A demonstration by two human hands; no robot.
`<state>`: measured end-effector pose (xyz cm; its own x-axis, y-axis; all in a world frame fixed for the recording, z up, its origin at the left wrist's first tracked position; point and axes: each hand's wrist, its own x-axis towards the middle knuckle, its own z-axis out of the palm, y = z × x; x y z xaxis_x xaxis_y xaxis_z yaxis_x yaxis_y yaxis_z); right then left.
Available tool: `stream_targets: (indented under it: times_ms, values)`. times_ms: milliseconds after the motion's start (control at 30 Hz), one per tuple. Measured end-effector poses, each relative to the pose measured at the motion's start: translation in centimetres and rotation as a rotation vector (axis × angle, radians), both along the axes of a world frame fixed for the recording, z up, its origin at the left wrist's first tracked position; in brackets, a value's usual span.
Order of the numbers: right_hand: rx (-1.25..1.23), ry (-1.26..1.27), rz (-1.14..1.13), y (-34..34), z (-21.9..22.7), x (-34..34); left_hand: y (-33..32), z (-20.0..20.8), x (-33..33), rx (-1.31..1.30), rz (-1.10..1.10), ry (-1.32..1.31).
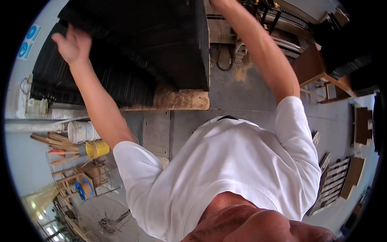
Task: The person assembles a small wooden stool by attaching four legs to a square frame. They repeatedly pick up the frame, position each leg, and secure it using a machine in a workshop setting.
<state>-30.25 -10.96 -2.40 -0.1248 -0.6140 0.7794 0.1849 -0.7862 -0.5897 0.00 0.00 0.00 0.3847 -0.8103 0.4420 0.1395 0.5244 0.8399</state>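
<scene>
A tall stack of black panels or strips (161,44) fills the upper left, with many thin layers showing along its sides. My left hand (75,45) is raised against the stack's left part. Its thumb sticks out to the side and its fingers point up at a dark edge, where the tips are lost in shadow. I see nothing held in it. At the top edge my right hand (219,2) reaches up near the stack's right side. Most of that hand is cut off by the picture, so its fingers and anything in them are hidden.
Under the stack lies a worn wooden board (181,100). To the left stand a white bucket (80,132), a yellow bucket (97,149), wood offcuts (56,141) and a large fan (108,226). Machinery (278,24), a wooden stand (310,66) and a slatted pallet (332,183) are on the right.
</scene>
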Motion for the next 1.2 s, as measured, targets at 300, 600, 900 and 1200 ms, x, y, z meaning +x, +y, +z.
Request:
stream_targets:
  times_ms: [300, 600, 900, 1200]
  values:
    - [0.998, 0.242, 0.274, -1.2, -24.1, -1.8, -3.8, -21.9, 2.3, 0.562, -0.323, 0.309]
    - [1.169, -0.188, 0.757, -1.7, -28.8, 2.7, -3.7, -24.6, 0.7, 0.553, -0.359, 0.422]
    - [1.156, -0.133, 0.671, -0.1, -25.9, 1.1, -0.6, -24.4, -2.2, 0.430, -0.366, 0.417]
    - [1.161, -0.203, 0.660, 1.0, -22.0, 1.0, 0.1, -24.2, -2.9, 0.412, -0.423, 0.446]
